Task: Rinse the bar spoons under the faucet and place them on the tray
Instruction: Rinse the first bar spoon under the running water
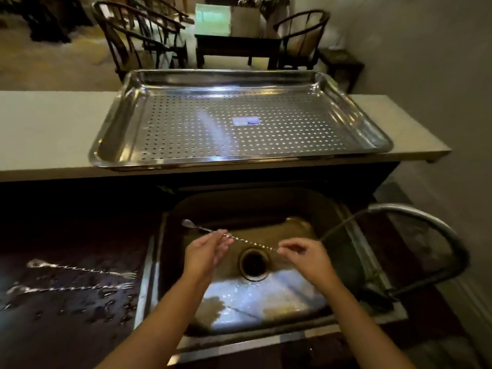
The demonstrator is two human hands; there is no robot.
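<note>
Now left hand [210, 250] and right hand [306, 255] each pinch long twisted steel bar spoon [250, 241] over steel sink [343, 219] (stream lands near right fingers). Light, stiff, wet-slippery; grip twisted shaft. 2 more on dark counter [66, 315]; perforated steel tray [117, 134] bare.

Dim, yellowish light; glare streaks the tray [241, 113] and sink [266, 296] floor. The desk [66, 315] lies in shadow, edges bend, detail soft.

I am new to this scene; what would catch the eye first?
A large perforated steel tray lies on the pale counter beyond the sink. Over the drain, the left hand and right hand hold a twisted bar spoon; two more spoons lie on the wet counter, left.
</note>
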